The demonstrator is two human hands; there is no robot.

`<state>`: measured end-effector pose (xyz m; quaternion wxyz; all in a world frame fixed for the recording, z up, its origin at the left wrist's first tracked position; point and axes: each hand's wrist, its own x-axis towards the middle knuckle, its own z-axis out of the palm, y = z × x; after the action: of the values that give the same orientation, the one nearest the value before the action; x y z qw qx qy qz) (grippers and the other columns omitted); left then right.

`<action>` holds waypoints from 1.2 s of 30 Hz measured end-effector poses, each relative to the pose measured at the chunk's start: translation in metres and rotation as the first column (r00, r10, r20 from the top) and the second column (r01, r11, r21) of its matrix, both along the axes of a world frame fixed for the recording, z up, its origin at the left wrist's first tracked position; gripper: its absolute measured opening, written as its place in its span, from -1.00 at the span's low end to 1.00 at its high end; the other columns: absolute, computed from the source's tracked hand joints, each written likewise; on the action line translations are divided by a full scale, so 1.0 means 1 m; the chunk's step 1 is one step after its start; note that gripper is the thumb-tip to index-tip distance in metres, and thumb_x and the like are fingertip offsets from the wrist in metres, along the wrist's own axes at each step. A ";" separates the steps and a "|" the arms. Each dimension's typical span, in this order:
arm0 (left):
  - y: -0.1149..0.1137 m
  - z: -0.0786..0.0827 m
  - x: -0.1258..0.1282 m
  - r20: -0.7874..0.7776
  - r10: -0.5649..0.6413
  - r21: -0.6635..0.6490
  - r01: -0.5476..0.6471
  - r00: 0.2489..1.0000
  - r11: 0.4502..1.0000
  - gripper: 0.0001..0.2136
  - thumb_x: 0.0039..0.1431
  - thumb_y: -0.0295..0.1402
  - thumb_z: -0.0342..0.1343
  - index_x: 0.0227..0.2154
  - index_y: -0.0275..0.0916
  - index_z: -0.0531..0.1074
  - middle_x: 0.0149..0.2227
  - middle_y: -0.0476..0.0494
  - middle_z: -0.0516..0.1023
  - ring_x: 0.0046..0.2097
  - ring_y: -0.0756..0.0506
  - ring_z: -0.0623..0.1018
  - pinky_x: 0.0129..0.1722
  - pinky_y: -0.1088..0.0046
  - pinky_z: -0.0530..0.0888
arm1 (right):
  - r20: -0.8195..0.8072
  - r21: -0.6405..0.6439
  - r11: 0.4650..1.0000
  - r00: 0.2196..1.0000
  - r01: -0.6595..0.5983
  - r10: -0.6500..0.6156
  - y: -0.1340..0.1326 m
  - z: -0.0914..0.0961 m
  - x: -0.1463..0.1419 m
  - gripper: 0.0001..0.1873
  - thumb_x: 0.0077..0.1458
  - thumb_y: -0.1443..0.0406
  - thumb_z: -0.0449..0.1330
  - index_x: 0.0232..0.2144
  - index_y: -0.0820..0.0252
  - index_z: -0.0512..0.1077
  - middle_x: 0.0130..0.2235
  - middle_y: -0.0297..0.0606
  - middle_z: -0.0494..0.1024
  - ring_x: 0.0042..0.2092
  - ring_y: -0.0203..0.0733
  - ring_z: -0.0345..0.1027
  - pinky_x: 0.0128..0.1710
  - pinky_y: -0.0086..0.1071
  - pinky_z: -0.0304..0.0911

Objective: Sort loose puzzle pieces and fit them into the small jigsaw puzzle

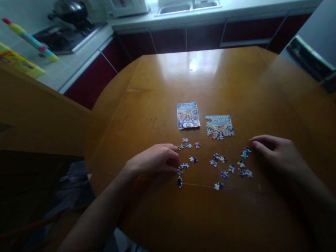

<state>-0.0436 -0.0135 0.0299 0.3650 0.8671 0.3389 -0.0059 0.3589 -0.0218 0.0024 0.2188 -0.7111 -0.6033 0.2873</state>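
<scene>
My left hand [157, 157] rests at the left edge of the loose puzzle pieces, its fingers curved and the thumb apart from the forefinger. Beside the thumb tip is a small jigsaw piece [179, 171]; whether they touch I cannot tell. A dark piece [180, 182] lies just below. On the other side, my right hand [275, 150] has thumb and forefinger drawn together near a blue piece [244, 154]; anything between those fingertips is too small to see. A partly joined puzzle [219, 126] lies beyond, its lower edge uneven. Left of it is a printed picture sheet [188, 115] with matching artwork.
Several loose pieces [219, 158] are scattered between my hands on the round-cornered wooden table [147, 105]. Past it stand a counter with a sink [175, 8], a stove with a dark pan [70, 12], and red cabinets [168, 40].
</scene>
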 end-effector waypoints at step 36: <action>0.006 0.004 -0.006 0.051 -0.011 -0.028 0.013 0.999 1.000 -0.92 0.18 -0.35 0.27 -0.28 -0.18 0.53 -0.25 -0.03 0.49 -0.16 -0.04 0.48 -0.17 0.50 0.38 | 0.060 0.021 0.999 0.997 -0.047 0.046 0.002 -0.006 0.003 -0.63 0.08 0.06 0.16 -0.29 0.20 0.59 -0.21 -0.12 0.66 -0.15 0.02 0.51 -0.14 -0.22 0.34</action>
<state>-0.0501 -0.0071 0.0335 0.3855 0.8638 0.3243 0.0093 0.3620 -0.0196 -0.0033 0.2019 -0.7027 -0.6290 0.2642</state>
